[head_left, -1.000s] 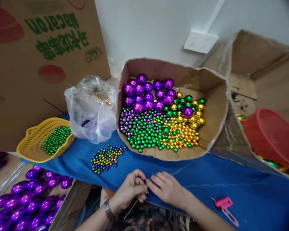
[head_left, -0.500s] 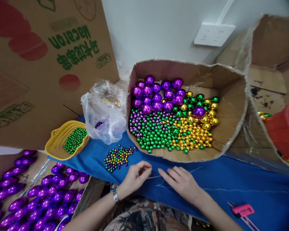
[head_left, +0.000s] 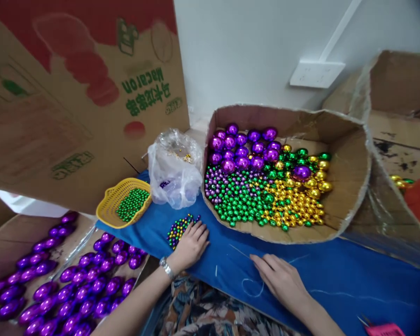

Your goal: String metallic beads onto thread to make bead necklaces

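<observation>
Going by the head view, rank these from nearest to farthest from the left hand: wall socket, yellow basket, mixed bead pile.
From the left hand:
1. Mixed bead pile: right beside it, on the blue cloth.
2. Yellow basket: farther off to the left.
3. Wall socket: upper right, on the wall.

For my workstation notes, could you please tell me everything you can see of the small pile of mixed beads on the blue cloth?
The pile of mixed beads consists of small, shiny, metallic-looking balls in green, gold and purple, lying loose in an uneven patch on the blue cloth. It sits right of the yellow basket and nearer the person than the plastic bag, apart from both. The left hand covers its right side; whether it grips any is hidden.
</observation>
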### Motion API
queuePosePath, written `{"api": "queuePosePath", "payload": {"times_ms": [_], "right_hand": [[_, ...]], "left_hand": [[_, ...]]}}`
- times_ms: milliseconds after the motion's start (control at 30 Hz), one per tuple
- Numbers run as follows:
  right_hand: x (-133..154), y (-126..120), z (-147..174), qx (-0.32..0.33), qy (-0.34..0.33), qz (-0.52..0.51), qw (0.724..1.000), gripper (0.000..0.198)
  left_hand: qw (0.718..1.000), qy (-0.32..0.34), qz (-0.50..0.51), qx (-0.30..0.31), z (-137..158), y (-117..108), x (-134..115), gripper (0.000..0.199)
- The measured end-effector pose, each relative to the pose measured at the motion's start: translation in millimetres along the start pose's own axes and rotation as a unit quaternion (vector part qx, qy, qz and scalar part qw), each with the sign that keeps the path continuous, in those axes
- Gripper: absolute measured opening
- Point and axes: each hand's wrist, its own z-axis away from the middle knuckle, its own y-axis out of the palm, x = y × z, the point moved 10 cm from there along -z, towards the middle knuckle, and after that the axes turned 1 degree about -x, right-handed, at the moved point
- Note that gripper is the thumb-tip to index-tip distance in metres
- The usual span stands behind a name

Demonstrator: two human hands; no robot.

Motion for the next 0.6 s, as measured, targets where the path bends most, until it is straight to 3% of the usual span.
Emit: {"api": "queuePosePath", "payload": {"times_ms": [100, 200, 300, 367, 433, 500, 600], "right_hand": [[-8.5, 18.3, 4.4, 0.025, 0.01, 0.059, 0.998, 0.034], [-15.2, 34.6, 8.6, 0.07, 0.019, 0.081, 0.994, 0.044], [-18.2, 44.3, 10.8, 0.117, 0.031, 0.087, 0.989, 0.042], [-18.2, 46.7, 8.5, 0.148, 0.04, 0.086, 0.984, 0.034], [-15.1, 44.9, 2.0, 0.177, 0.046, 0.085, 0.98, 0.024], [-7.7, 36.6, -10.0, 0.19, 0.04, 0.085, 0.977, 0.018], [11.6, 13.4, -38.7, 0.176, 0.008, 0.064, 0.982, 0.018]], "left_hand": [[0.999, -0.006, 0.0, -0.053, 14.5, -23.6, 4.0, 0.031], [0.986, -0.061, 0.035, -0.154, 25.3, -69.7, 25.8, 0.026], [0.941, -0.188, 0.042, -0.278, 37.0, -126.6, 73.1, 0.025], [0.901, -0.274, 0.042, -0.333, 39.7, -155.2, 109.4, 0.041], [0.896, -0.31, 0.031, -0.318, 23.5, -167.7, 137.7, 0.06], [0.902, -0.322, 0.033, -0.284, -1.7, -171.0, 160.8, 0.066], [0.908, -0.334, 0.109, -0.229, -39.0, -167.1, 186.3, 0.042]]}}
